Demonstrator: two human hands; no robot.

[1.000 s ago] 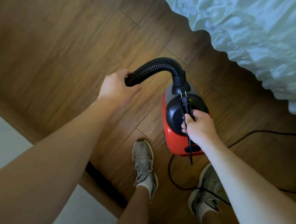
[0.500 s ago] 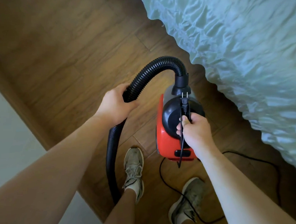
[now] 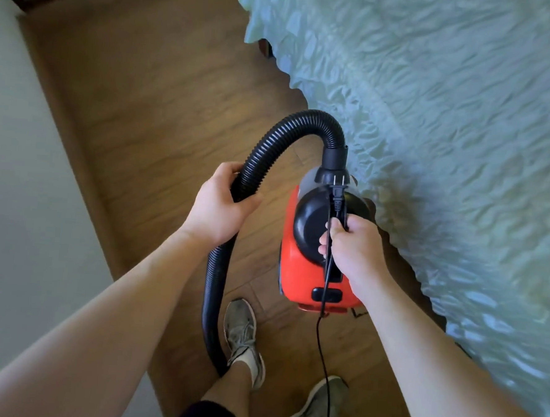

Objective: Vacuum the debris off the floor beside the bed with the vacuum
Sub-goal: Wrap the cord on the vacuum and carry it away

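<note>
Over the wooden floor, between a pale wall on the left and the bed on the right, I see the red and black vacuum close against the bed's ruffled green cover. The right hand is clenched round the handle on top of the vacuum, and the same grasp pins the black cord against it. The plug lies on the vacuum just beyond those fingers, its two prongs pointing to the far side. From the hand the cord hangs past the vacuum's near end and drops toward the right shoe. The ribbed black hose rises from the vacuum's far end, arches over to the left and comes down through the left hand, whose fingers and thumb are wrapped round it. Below that hand the hose runs near, beside the left shoe, and its end is hidden behind the left leg
</note>
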